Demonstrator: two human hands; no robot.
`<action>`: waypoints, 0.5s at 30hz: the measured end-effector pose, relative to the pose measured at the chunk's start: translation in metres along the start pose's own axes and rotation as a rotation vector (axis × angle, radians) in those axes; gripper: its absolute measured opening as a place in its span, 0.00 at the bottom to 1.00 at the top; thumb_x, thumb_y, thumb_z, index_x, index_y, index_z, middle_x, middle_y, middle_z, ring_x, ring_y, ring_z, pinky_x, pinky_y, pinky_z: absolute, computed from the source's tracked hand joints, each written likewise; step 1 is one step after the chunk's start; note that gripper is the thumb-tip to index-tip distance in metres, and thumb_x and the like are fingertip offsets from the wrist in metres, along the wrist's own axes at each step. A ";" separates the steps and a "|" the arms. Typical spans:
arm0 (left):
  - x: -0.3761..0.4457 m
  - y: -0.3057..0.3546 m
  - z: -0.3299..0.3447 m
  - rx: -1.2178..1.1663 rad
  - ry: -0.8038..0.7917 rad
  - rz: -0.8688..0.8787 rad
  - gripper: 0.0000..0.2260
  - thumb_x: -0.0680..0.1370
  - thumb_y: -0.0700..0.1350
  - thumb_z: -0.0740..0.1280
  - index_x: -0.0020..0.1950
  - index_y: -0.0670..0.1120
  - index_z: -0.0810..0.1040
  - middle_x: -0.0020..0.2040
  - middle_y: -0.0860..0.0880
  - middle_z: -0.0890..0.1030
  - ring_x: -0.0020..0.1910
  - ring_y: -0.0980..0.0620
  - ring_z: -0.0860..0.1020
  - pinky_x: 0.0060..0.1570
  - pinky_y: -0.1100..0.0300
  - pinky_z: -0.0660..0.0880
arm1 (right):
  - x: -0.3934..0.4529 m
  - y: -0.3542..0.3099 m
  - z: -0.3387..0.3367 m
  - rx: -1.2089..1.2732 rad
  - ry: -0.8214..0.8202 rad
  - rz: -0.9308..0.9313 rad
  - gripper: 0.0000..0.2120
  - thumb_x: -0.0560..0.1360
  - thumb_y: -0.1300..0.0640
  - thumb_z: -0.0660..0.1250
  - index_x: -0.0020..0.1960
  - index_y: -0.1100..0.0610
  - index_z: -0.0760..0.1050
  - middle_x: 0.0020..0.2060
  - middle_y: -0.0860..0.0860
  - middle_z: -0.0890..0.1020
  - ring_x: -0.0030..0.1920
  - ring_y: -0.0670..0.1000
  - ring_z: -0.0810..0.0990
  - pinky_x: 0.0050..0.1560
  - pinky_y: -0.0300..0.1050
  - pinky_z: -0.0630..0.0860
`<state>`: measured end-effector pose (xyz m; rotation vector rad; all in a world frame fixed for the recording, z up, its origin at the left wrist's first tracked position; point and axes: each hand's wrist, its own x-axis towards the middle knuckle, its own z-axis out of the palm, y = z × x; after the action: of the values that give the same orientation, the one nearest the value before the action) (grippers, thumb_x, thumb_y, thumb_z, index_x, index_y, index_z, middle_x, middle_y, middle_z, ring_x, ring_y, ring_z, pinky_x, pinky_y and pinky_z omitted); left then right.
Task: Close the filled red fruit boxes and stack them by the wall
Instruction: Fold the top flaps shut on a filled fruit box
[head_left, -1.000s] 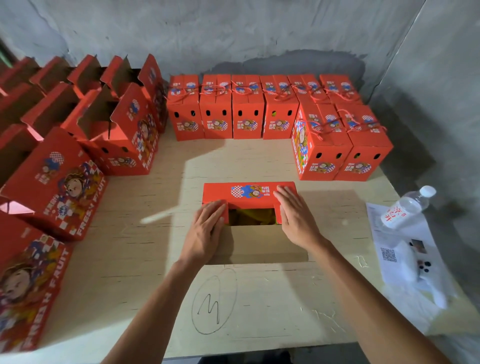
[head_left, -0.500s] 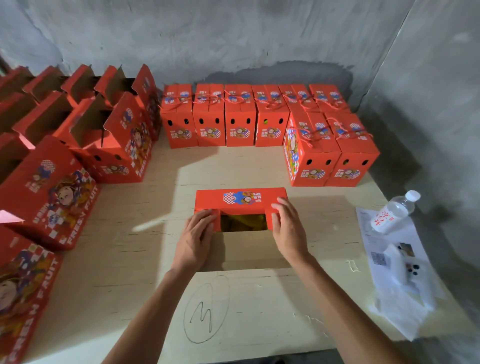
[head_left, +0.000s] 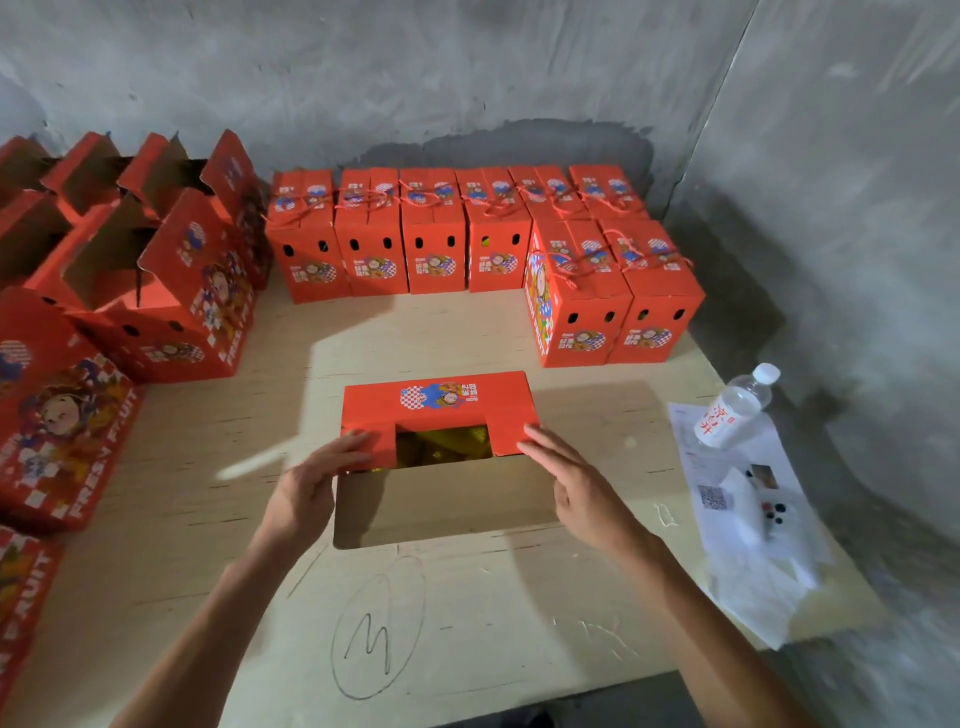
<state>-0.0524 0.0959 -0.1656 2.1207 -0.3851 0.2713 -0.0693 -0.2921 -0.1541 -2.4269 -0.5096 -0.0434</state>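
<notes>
Plywood table (head_left: 467, 597), pale, pencilled mark on near part. Red closed boxes (head_left: 436, 234) in row along far wall, two more in front at right end. Open boxes (head_left: 140, 270) crowd left side. Box being closed (head_left: 441, 405) at centre: far flap folded over, near brown flap flat, yellow fruit visible in gap. Left hand (head_left: 306, 483) fingers straight on flap's left tab. Right hand (head_left: 582, 483) flat, fingertips on right tab. Water bottle (head_left: 737, 408) on papers (head_left: 753, 519), far right.

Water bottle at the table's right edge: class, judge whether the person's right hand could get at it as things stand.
Probably yes. The right hand only rests on the box flap, holding nothing, and bare table lies between it and the bottle.
</notes>
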 end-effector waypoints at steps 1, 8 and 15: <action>0.000 -0.001 -0.003 -0.017 -0.013 -0.007 0.28 0.71 0.26 0.54 0.58 0.46 0.86 0.67 0.53 0.81 0.72 0.50 0.75 0.72 0.45 0.71 | -0.002 0.002 -0.002 0.012 -0.018 -0.003 0.40 0.75 0.79 0.57 0.80 0.50 0.65 0.81 0.37 0.57 0.79 0.38 0.58 0.73 0.34 0.65; -0.007 -0.003 -0.019 0.091 -0.217 0.084 0.29 0.74 0.30 0.76 0.72 0.50 0.78 0.76 0.55 0.73 0.78 0.51 0.68 0.75 0.49 0.66 | -0.003 0.012 -0.011 0.191 -0.100 0.035 0.26 0.81 0.52 0.65 0.78 0.41 0.67 0.79 0.31 0.59 0.65 0.31 0.74 0.62 0.35 0.76; -0.006 0.035 -0.006 -0.028 0.068 -0.256 0.23 0.76 0.70 0.66 0.67 0.62 0.76 0.57 0.59 0.85 0.57 0.56 0.83 0.52 0.62 0.79 | 0.014 -0.022 -0.017 0.267 0.138 0.288 0.25 0.77 0.27 0.58 0.54 0.45 0.79 0.41 0.41 0.86 0.41 0.41 0.85 0.38 0.43 0.78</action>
<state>-0.0713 0.0834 -0.1372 2.1009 -0.0751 0.1869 -0.0628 -0.2816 -0.1256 -2.1930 -0.0926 -0.0185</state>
